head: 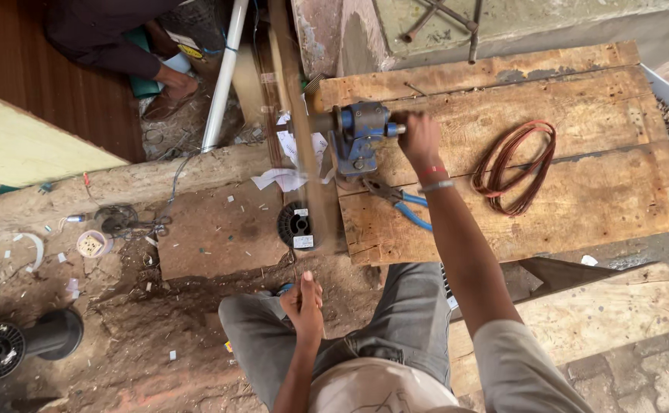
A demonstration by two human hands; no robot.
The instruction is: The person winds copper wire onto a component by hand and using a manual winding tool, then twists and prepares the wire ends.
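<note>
At the near left edge of the wooden table (pixel 548 206), the right hand (pixel 420 140) reaches out on a straight arm, its fingers clenched round the crank handle of a blue winding machine (pixel 359 136). The left hand (pixel 304 302) is held low above the knees, fingertips pinching a thin wire. Blue-handled pliers (pixel 403 203) lie just beside the machine; a coil of reddish wire (pixel 514 164) rests well apart on open boards. A black spool (pixel 296 224) stands on the ground below the edge.

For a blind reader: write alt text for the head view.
Seen from above, a seated person's right hand grips the handle of a blue hand-cranked machine on a rough wooden table, while the left hand pinches a thin wire. Blue-handled pliers and a reddish wire coil lie nearby.
</note>
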